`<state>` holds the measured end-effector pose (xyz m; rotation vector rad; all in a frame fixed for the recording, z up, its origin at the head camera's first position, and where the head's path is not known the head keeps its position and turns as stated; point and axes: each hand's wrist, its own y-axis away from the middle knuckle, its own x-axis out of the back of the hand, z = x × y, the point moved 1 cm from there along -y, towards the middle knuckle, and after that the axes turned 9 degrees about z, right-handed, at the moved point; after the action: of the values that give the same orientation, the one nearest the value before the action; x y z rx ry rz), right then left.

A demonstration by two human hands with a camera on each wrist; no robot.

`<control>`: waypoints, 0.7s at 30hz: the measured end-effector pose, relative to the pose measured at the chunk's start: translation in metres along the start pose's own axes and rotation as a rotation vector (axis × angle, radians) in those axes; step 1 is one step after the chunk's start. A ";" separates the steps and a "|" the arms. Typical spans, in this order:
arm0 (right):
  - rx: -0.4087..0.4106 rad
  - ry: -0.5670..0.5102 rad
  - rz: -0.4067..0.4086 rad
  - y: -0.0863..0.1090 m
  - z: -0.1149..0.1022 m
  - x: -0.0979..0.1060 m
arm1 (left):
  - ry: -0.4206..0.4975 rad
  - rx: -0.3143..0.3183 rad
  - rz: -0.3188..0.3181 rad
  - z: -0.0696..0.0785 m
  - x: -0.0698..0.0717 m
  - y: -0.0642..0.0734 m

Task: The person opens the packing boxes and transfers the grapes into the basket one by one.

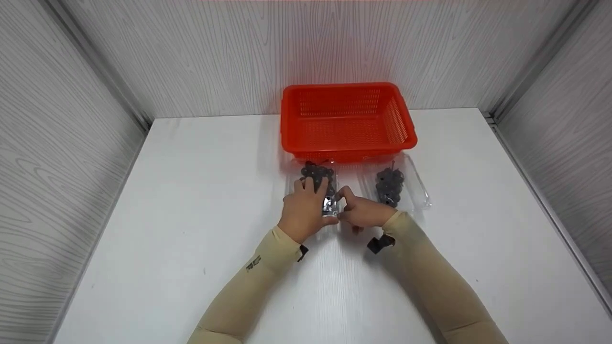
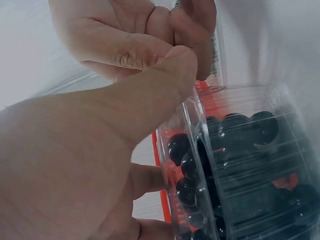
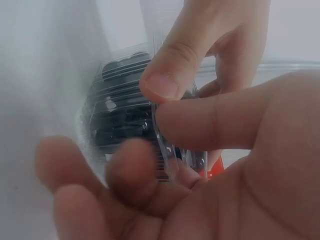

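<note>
A clear plastic box with dark grapes inside sits on the table just in front of the red basket. My left hand lies over its top with fairly straight, spread fingers, the thumb pressing the rim near the front right. At that same rim, my right hand pinches the edge between thumb and bent index finger. Both thumbs meet there in the right wrist view, where the left thumb overlaps the rim. The other right-hand fingers are loosely curled beside the box.
The red slotted basket stands at the back of the white table, against the wood-grain wall. Right of the held box lies another clear plastic container with a bunch of dark grapes. Grey panels flank both sides.
</note>
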<state>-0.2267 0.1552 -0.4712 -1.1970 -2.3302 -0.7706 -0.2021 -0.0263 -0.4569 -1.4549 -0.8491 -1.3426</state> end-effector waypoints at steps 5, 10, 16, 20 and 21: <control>0.005 0.033 0.000 0.002 -0.001 0.000 | 0.000 0.001 0.006 0.001 0.000 0.001; 0.016 0.043 -0.016 0.002 0.000 -0.001 | -0.004 -0.008 0.012 0.001 -0.002 0.003; 0.037 0.054 -0.022 0.000 0.001 -0.001 | 0.000 -0.005 0.012 0.001 0.000 0.002; 0.028 0.049 -0.028 -0.001 0.003 -0.001 | 0.004 -0.005 0.022 0.000 0.001 0.002; 0.024 0.048 -0.030 -0.001 0.003 -0.001 | 0.004 -0.007 0.024 0.001 0.001 0.002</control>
<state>-0.2274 0.1561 -0.4741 -1.1241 -2.3166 -0.7707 -0.1995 -0.0266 -0.4561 -1.4629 -0.8223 -1.3316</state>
